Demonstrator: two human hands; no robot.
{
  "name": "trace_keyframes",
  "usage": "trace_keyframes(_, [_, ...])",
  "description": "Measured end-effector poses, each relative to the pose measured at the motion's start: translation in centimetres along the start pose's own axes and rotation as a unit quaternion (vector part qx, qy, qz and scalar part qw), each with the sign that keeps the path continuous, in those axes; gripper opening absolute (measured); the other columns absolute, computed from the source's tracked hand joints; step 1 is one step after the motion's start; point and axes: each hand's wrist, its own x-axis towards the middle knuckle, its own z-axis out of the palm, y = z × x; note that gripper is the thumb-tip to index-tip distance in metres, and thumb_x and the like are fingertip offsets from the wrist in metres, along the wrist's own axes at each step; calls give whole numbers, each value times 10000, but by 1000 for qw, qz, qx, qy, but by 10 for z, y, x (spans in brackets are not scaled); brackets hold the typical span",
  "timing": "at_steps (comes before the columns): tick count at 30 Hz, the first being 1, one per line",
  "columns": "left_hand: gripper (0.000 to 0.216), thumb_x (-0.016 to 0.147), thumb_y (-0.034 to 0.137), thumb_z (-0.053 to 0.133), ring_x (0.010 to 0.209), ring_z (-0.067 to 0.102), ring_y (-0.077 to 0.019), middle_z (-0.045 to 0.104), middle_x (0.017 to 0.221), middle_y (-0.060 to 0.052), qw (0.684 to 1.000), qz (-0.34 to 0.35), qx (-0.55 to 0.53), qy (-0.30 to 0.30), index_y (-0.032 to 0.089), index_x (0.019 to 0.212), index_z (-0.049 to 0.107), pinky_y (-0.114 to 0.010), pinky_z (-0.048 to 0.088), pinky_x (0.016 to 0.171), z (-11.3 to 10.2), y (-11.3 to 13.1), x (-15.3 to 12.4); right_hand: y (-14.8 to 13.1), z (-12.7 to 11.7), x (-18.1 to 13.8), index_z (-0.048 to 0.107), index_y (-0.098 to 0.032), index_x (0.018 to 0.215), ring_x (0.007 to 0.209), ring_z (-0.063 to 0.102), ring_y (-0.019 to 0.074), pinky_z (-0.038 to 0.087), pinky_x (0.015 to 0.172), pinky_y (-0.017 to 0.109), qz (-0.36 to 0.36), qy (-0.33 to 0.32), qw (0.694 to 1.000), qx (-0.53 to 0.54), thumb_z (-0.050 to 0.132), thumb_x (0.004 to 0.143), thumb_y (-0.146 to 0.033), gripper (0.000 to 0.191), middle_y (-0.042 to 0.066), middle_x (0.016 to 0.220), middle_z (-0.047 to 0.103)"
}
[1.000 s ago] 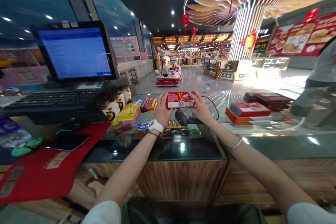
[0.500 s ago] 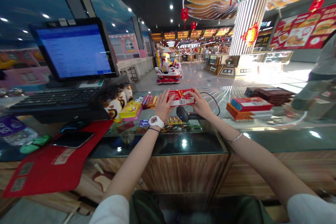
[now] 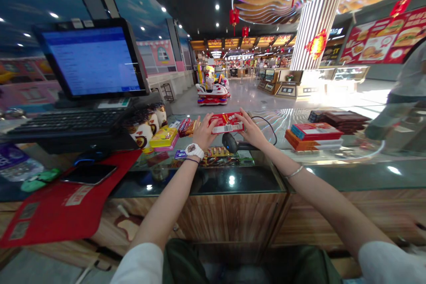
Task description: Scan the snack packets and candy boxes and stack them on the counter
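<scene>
A red snack box (image 3: pixel 228 123) with a barcode on its near side is held between my two hands above the glass counter. My left hand (image 3: pixel 203 133), with a white watch at the wrist, grips its left end. At the right end, the fingers of my right hand (image 3: pixel 251 129) close on the box. Just below it a black barcode scanner (image 3: pixel 230 143) lies with its handle pointing right, partly under my right forearm. Left of my left hand are small red snack packs (image 3: pixel 185 127) and a yellow box (image 3: pixel 164 137) on a pink one.
A monitor (image 3: pixel 92 63) and keyboard (image 3: pixel 66 125) stand at the left. A phone (image 3: pixel 89 174) rests on a red mat (image 3: pixel 63 213). To the right are stacked boxes (image 3: pixel 316 132) and dark brown packs (image 3: pixel 346 121). A person (image 3: pixel 404 84) stands beyond the counter at far right.
The whole view has shifted slightly. Both hands still hold the red box over the scanner, in nearly the same pose.
</scene>
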Motion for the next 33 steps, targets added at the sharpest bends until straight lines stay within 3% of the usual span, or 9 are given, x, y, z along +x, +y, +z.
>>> trace_keyframes(4, [512,775,160,677,1431,406,-316,475,1510,-121,1000,-18,-7,18,237,1276,600,-571,160,1240,3,-8,1,-2,-13,2,360,-305,1504,1451,371,285,379,1161,503,-17,-8,1000,2,595,812,-109,756,73,1639,248])
trace_keyframes(10, [511,759,147,664,1430,407,-311,490,1497,-111,999,-46,10,24,241,1258,603,-569,169,1240,3,-16,2,9,-29,-11,338,-286,1521,1428,414,259,346,1180,515,-35,-83,995,45,622,895,-322,689,101,1553,420])
trace_keyframes(15, [508,752,160,661,1429,406,-316,485,1499,-112,999,-49,2,17,245,1250,604,-570,157,1241,7,-19,0,23,-16,-29,363,-228,1522,1429,411,295,357,1173,504,-16,-197,979,59,750,798,-496,864,144,1548,428])
trace_keyframes(18, [491,754,173,660,1428,406,-314,485,1500,-108,999,-52,1,13,241,1238,607,-562,156,1240,8,-20,-1,24,-4,-39,391,-196,1511,1408,435,324,380,1155,515,-12,-229,972,46,780,749,-536,920,166,1534,442])
trace_keyframes(21, [485,745,176,667,1420,416,-309,494,1493,-102,998,-61,5,12,240,1222,609,-557,163,1236,7,-20,-2,22,1,-45,398,-176,1506,1377,471,350,412,1122,538,-7,-244,970,10,779,756,-506,904,188,1518,455])
trace_keyframes(26, [437,740,185,677,1412,424,-312,507,1481,-106,998,-69,6,13,235,1171,627,-560,160,1234,4,-18,-2,22,3,-44,403,-184,1493,1302,561,317,476,1058,506,-22,-254,967,-22,667,865,-321,695,178,1481,507])
trace_keyframes(33, [436,734,179,688,1420,414,-303,498,1491,-92,997,-70,-17,24,258,1158,623,-547,156,1239,6,-19,-5,25,7,-43,440,-174,1451,1238,611,300,497,1029,490,-39,-244,969,-15,635,861,-216,622,186,1411,568])
